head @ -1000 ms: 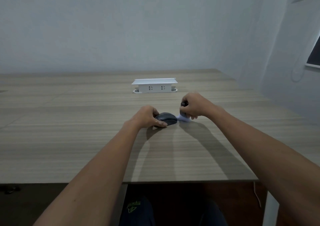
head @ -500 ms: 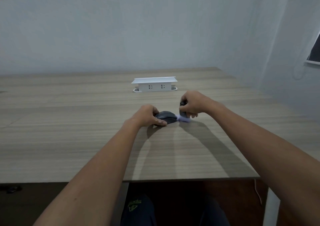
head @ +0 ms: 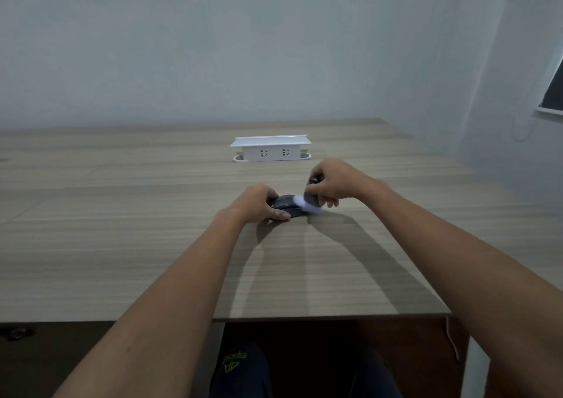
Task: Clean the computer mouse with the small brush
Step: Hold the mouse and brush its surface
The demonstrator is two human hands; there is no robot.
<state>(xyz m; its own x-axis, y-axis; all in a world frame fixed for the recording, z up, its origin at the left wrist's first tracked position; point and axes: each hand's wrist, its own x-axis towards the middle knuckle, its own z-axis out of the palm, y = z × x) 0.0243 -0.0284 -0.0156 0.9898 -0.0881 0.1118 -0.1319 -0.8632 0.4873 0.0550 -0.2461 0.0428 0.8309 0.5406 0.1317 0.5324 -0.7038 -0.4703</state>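
Note:
A dark grey computer mouse point(head: 288, 207) lies on the wooden table point(head: 122, 230), a little past its middle. My left hand point(head: 259, 202) grips the mouse's left side, thumb along the near edge. My right hand point(head: 330, 183) is closed around a small brush point(head: 310, 198) with a dark handle. Its pale bristles, blurred, rest on the mouse's right end. Most of the handle is hidden inside my fist.
A white pop-up socket box point(head: 271, 149) stands on the table behind the mouse. The table's near edge runs across the lower view, its right corner near my right forearm. My dark-trousered legs show below the edge. A wall closes the far side.
The brush bristles have shifted left from the table beside the mouse onto the mouse's right end. My left hand has stayed on the mouse.

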